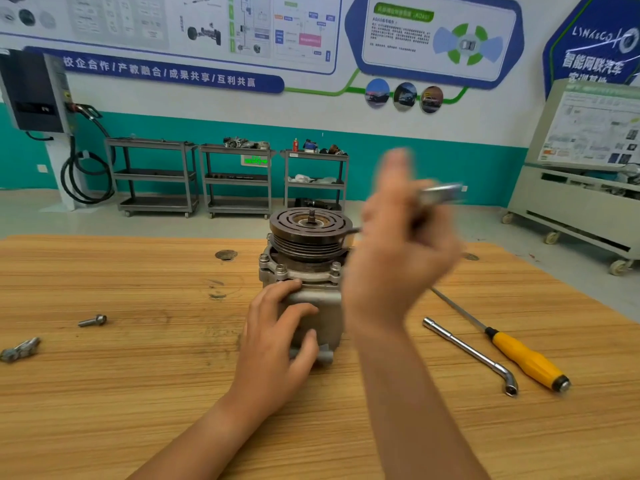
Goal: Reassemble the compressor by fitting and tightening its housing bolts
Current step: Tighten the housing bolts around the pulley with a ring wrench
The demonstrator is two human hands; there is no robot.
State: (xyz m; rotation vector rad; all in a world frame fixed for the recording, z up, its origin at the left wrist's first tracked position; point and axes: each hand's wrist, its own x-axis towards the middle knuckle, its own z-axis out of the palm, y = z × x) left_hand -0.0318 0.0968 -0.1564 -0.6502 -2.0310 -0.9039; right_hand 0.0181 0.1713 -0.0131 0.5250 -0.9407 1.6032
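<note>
A grey metal compressor (311,299) stands upright in the middle of the wooden table (138,393), its grooved pulley (310,233) on top. Bolts (335,269) sit in the housing flange under the pulley. My left hand (277,344) grips the compressor's lower body from the front. My right hand (398,258) is raised just right of the pulley and blurred by motion. It holds a metal tool (440,194) whose shiny end sticks out to the right; the tool's working end is hidden behind the hand.
A loose bolt (92,320) and a small metal part (20,349) lie at the table's left. An L-shaped socket wrench (467,351) and a yellow-handled screwdriver (519,355) lie at the right. Several grey carts (239,178) stand along the far wall.
</note>
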